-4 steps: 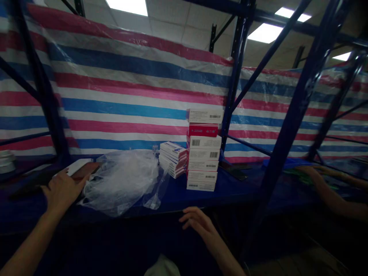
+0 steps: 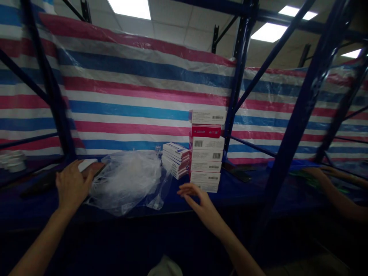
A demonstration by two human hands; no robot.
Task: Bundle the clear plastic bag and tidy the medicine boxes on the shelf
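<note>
My left hand (image 2: 71,186) is curled over a flat white and brown box (image 2: 87,165) at the left of the blue shelf; the fingers cover much of it. Right beside that hand lies a heap of clear plastic bags (image 2: 126,180). My right hand (image 2: 197,197) is raised at the shelf's front edge, its fingers apart and holding nothing. It overlaps the bottom of a tall stack of white and red cartons (image 2: 207,155) in view. Just left of that stack stands a lower pile of small white cartons (image 2: 175,159).
A small clear bottle (image 2: 158,149) stands behind the bags. White tubs (image 2: 14,161) sit at far left. Blue rack posts (image 2: 301,92) slant up on the right, and a striped sheet (image 2: 138,92) hangs behind. Another person's arm (image 2: 330,188) reaches over a blue tray (image 2: 281,164) at right.
My left hand has closed further round the flat box. My right hand has risen toward the tall carton stack. The view has shifted slightly left.
</note>
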